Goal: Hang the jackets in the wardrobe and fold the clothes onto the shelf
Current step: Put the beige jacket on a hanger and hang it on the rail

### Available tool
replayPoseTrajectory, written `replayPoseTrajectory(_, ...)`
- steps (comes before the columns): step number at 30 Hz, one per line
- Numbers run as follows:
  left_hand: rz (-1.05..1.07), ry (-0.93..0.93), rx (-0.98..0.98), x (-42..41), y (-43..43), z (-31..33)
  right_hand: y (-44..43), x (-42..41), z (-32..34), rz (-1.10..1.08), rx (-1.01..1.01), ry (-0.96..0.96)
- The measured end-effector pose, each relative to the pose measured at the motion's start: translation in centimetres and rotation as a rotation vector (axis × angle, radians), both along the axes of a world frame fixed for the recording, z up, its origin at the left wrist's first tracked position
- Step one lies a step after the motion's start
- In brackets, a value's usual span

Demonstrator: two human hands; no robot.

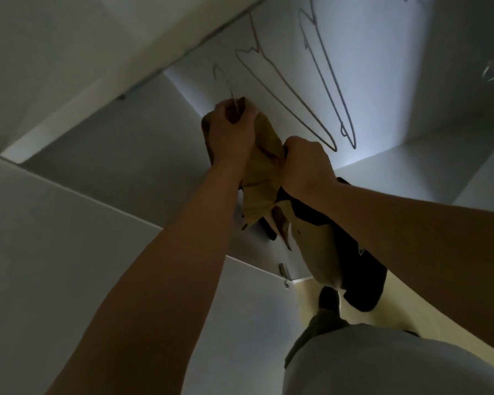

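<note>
While the tan jacket point(264, 169) hangs down long from both my fists inside the wardrobe point(297, 81), its hanger hook point(221, 78) sticks up above my left hand point(234, 129). My left fingers curl tight on the hanger neck and collar. My right hand point(305, 166) bunches cloth beside it. 2 bare hangers point(285, 95) wait nearby. The rail is out of sight.

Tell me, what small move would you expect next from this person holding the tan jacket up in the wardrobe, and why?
Probably lifting the left hand to catch the hanger hook over the rail. That hand grips the hanger's neck with the tan jacket on it, the right hand bunches the fabric below, and the empty hangers alongside already hang inside the wardrobe. The rail itself is out of view.
</note>
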State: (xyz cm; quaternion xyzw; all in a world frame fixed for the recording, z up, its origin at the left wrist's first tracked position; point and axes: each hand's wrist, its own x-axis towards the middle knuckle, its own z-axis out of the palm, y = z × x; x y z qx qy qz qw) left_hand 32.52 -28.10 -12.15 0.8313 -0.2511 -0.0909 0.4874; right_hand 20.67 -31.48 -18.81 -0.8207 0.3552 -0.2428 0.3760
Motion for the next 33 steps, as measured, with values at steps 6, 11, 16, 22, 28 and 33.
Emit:
replayPoseTrajectory(6,-0.118,-0.086,-0.133,3.5,-1.1,0.9,-1.2,3.4,0.2,-0.086,-0.064,-0.103)
replayPoseTrajectory(11,-0.174,-0.033,-0.195,5.6,-2.9,2.6,-2.6,6.1,2.1,-0.162,-0.045,-0.129)
replayPoseTrajectory(16,-0.174,0.070,-0.194,7.2,-4.1,2.5,-4.3,8.2,2.0,-0.243,-0.013,-0.095)
replayPoseTrajectory(22,-0.194,0.165,-0.182,7.4,-5.5,2.3,-6.3,7.7,2.1,-0.262,-0.014,0.020)
replayPoseTrajectory(28,-0.175,0.072,-0.270,6.8,-6.6,2.3,-7.7,8.2,2.8,-0.292,-0.077,0.024)
replayPoseTrajectory(33,-0.203,0.109,-0.204,7.9,-7.7,2.1,-8.5,9.1,3.0,-0.274,0.015,0.093)
